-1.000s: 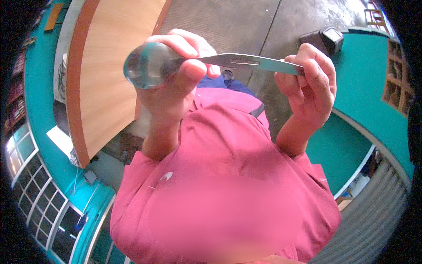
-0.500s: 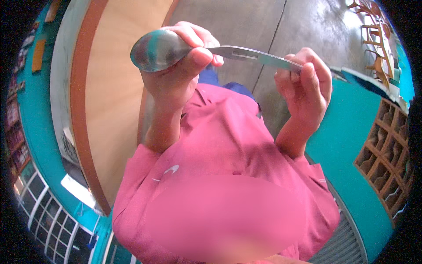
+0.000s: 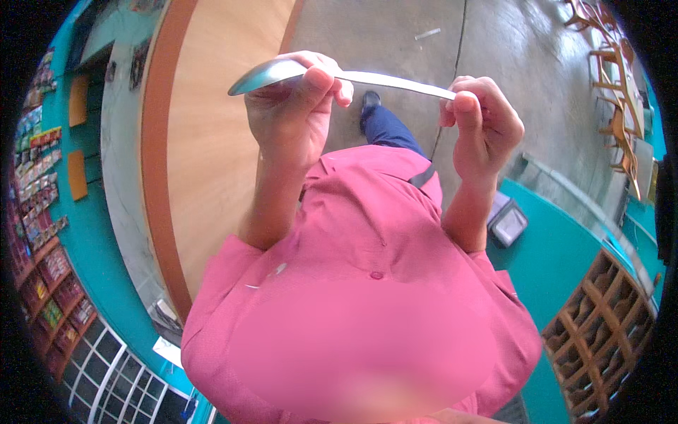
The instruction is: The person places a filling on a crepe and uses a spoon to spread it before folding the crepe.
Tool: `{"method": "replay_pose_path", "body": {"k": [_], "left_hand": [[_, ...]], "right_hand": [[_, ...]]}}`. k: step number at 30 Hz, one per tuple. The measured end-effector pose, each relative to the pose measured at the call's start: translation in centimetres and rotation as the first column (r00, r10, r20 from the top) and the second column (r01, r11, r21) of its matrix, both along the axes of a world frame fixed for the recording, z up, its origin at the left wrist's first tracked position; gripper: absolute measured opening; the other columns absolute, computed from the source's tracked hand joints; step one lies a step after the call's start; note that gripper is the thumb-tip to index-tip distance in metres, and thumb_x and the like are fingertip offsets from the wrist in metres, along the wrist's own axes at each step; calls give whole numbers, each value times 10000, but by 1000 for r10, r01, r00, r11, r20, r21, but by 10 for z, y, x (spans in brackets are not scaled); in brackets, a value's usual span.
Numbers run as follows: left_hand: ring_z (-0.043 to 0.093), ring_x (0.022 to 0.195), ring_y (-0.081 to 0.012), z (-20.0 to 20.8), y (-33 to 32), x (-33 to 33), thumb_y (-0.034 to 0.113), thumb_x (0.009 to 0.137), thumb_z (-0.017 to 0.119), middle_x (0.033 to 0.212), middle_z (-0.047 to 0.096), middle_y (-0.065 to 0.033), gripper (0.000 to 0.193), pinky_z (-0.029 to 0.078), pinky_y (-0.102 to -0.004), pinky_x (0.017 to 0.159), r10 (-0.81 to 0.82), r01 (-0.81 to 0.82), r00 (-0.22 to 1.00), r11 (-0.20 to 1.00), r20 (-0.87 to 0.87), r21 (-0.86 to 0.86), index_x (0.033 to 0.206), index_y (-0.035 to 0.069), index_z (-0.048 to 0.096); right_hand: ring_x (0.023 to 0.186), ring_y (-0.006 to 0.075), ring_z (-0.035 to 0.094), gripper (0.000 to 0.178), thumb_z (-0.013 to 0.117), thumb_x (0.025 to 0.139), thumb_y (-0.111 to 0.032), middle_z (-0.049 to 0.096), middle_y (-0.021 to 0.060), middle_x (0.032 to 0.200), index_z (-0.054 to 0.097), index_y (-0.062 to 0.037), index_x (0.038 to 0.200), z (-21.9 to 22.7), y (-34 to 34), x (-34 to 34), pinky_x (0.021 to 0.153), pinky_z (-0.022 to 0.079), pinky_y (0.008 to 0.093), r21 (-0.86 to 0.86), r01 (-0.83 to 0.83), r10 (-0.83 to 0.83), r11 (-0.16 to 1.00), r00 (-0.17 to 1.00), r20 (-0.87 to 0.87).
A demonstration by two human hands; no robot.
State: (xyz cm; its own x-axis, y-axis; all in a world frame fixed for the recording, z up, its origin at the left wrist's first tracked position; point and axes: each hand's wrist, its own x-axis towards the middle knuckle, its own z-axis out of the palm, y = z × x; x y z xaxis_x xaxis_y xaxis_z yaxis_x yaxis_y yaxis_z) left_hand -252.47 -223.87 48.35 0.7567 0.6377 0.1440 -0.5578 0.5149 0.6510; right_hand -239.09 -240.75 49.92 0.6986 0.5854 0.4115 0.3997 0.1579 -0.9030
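A shiny metal serving spoon (image 3: 395, 83) stretches sideways between my two hands, raised in front of my pink shirt. My left hand (image 3: 293, 113) pinches it by the neck, thumb on the near side, with the bowl jutting out to the left. At the other end, the fingers and thumb of my right hand (image 3: 484, 124) close on the tip of the handle. The spoon is seen nearly edge-on, so the inside of its bowl is hidden.
Beside me on the left runs a tan wooden surface (image 3: 212, 141) with a brown edge. Packets fill shelves (image 3: 42, 162) at far left. Wooden chairs (image 3: 614, 85) stand at far right, and a brown lattice rack (image 3: 600, 325) is at lower right. Grey floor (image 3: 395, 42) lies ahead.
The spoon has turned from showing its broad bowl to nearly edge-on. Both hands keep their grip, with the left shifted slightly right. My view has shifted, bringing a foot into sight.
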Motion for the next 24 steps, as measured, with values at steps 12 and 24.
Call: {"method": "replay_pose_path", "body": {"k": [12, 24], "left_hand": [[624, 713, -181, -19, 230, 329, 94, 921, 756, 845, 686, -79, 107, 506, -336, 648, 219, -238, 956, 968, -194, -80, 955, 15, 692], [670, 776, -188, -20, 543, 657, 20, 919, 727, 923, 697, -104, 82, 551, -318, 677, 110, -108, 977, 994, -183, 19, 991, 10, 688]], "right_hand": [[463, 74, 379, 402, 555, 1054, -246, 453, -11, 551, 517, -82, 689, -23, 262, 345, 450, 276, 262, 58, -330, 278, 942, 672, -687], [522, 98, 455, 376, 538, 1058, -239, 506, 15, 601, 537, -49, 734, -1, 535, 648, 485, 336, 266, -58, -320, 209, 946, 735, -645]]}}
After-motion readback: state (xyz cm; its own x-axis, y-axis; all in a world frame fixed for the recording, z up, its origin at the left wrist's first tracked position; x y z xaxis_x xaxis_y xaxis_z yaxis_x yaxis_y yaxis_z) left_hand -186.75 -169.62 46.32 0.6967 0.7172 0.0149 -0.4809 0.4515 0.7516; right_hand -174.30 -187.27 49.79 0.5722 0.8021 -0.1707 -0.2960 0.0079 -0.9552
